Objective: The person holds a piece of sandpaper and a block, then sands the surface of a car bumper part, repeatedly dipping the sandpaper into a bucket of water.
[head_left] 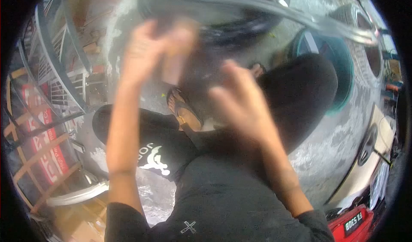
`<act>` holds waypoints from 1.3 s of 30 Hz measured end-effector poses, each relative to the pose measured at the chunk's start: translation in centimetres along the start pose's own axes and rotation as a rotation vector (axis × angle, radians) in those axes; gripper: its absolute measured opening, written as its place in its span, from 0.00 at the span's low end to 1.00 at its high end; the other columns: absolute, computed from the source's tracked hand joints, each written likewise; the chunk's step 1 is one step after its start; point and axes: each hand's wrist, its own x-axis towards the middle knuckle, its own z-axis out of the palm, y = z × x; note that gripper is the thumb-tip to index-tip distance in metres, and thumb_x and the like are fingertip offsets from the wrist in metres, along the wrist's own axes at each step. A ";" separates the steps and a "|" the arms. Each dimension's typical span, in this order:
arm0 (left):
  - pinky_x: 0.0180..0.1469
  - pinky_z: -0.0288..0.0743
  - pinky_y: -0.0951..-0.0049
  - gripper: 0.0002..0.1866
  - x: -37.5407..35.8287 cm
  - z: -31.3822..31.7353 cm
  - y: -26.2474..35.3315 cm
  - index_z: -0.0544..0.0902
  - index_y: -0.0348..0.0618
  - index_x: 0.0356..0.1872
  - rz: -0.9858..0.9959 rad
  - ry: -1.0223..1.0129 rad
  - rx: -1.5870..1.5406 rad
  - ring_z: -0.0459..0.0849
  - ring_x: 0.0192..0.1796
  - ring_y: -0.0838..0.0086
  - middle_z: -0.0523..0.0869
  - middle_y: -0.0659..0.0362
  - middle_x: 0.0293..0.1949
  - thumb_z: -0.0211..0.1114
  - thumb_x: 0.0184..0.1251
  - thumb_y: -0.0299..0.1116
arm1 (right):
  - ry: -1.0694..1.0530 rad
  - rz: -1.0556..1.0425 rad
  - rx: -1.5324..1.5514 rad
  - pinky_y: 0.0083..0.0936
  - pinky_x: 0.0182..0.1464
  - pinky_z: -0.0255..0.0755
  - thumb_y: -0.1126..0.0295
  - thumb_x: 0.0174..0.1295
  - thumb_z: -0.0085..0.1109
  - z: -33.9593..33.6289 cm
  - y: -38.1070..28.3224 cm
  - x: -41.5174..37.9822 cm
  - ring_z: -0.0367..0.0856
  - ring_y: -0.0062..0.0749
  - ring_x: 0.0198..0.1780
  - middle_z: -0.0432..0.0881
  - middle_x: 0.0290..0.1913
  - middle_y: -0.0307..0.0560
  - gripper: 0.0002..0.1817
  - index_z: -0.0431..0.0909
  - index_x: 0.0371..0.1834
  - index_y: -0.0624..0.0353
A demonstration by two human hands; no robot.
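Note:
My left hand (148, 49) is raised over the near side of a black tyre (240, 34), smeared by motion. Its fingers look curled around a blurred, pale brownish piece (174, 68); I cannot tell what that is. My right hand (238, 96) hovers above my lap, also blurred. Its thumb and fingers are apart, with nothing visible between them. The tyre lies on the floor in front of my feet, its far part cut off by the top of the view. Across it runs a long, curved grey strip (274, 8), reaching toward the right.
A teal tub (343, 81) stands beside my right knee, with another tyre (360, 36) behind it. Metal chair frames (60, 66) and a red printed box (43, 134) crowd the left. At lower right are a board (365, 156) and a red vehicle part with a number plate (354, 225).

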 end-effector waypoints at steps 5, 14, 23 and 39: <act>0.53 0.84 0.73 0.33 0.4 -0.2 3.6 0.80 0.37 0.65 0.034 -0.264 -0.600 0.90 0.48 0.74 0.91 0.56 0.49 0.84 0.58 0.27 | 0.124 0.055 -0.047 0.32 0.53 0.84 0.56 0.70 0.74 -1.8 -6.1 7.6 0.88 0.40 0.55 0.84 0.63 0.63 0.36 0.75 0.73 0.70; 0.48 0.82 0.73 0.36 -1.1 -2.2 1.0 0.77 0.36 0.68 0.036 -0.181 -0.522 0.90 0.45 0.74 0.90 0.55 0.46 0.84 0.59 0.31 | -0.094 0.184 -0.021 0.21 0.39 0.77 0.60 0.72 0.72 2.0 -7.2 17.0 0.83 0.18 0.36 0.89 0.34 0.39 0.16 0.90 0.44 0.66; 0.47 0.84 0.72 0.23 -0.1 -2.0 -4.5 0.79 0.34 0.64 -0.435 -0.060 -1.012 0.86 0.46 0.74 0.84 0.58 0.47 0.73 0.75 0.35 | 0.121 0.367 0.717 0.17 0.41 0.78 0.71 0.74 0.69 3.8 -0.7 17.6 0.82 0.15 0.36 0.83 0.35 0.33 0.04 0.84 0.41 0.56; 0.39 0.86 0.75 0.23 -0.4 -1.1 -1.0 0.78 0.36 0.68 -0.206 -0.137 -0.841 0.88 0.42 0.78 0.88 0.57 0.48 0.66 0.82 0.40 | 0.011 0.418 0.611 0.23 0.51 0.79 0.64 0.76 0.68 5.0 -3.7 16.4 0.84 0.20 0.50 0.87 0.52 0.40 0.17 0.82 0.61 0.60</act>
